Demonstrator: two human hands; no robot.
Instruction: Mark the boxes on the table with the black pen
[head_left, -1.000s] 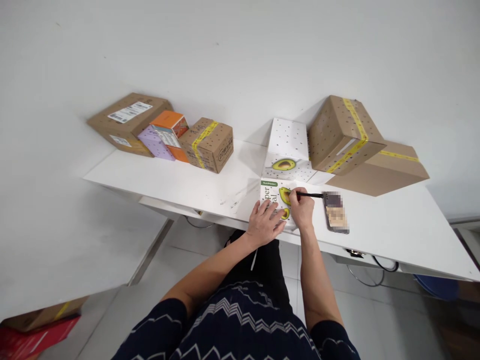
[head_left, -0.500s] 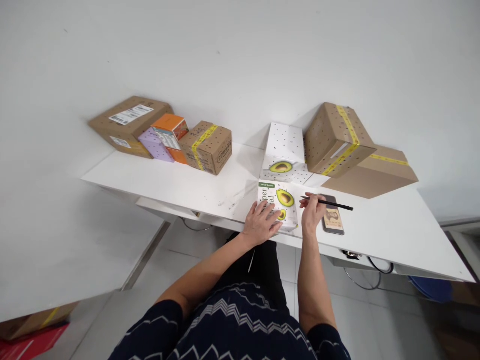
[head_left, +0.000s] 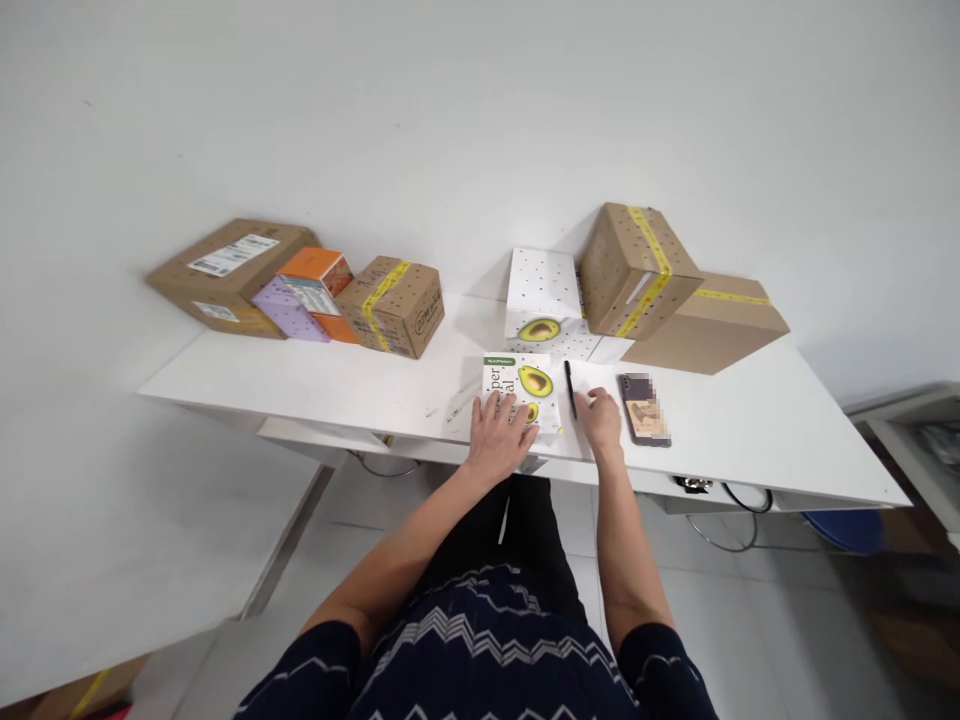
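Note:
My left hand (head_left: pixel 498 440) rests with fingers spread on the front of a small white box (head_left: pixel 496 375) printed with avocados. Just right of this box, a black pen (head_left: pixel 569 380) points away from me, close to the tabletop. The bent fingers of my right hand (head_left: pixel 602 422) close at the pen's near end; part of the grip is hidden. To the right of that hand lies a phone (head_left: pixel 646 412) with a picture on it.
Behind the small box stands a larger white avocado box (head_left: pixel 544 285). Brown cartons with yellow tape (head_left: pixel 637 275) lean at the right. On the left are a labelled carton (head_left: pixel 232 265), a lilac box (head_left: pixel 289 305), an orange box (head_left: pixel 315 265) and a taped carton (head_left: pixel 394 305). A wall backs the table.
My right hand has moved down and in beside the small box, and the pen has turned from pointing sideways to pointing away from me. My left hand stays on the box. The view has shifted.

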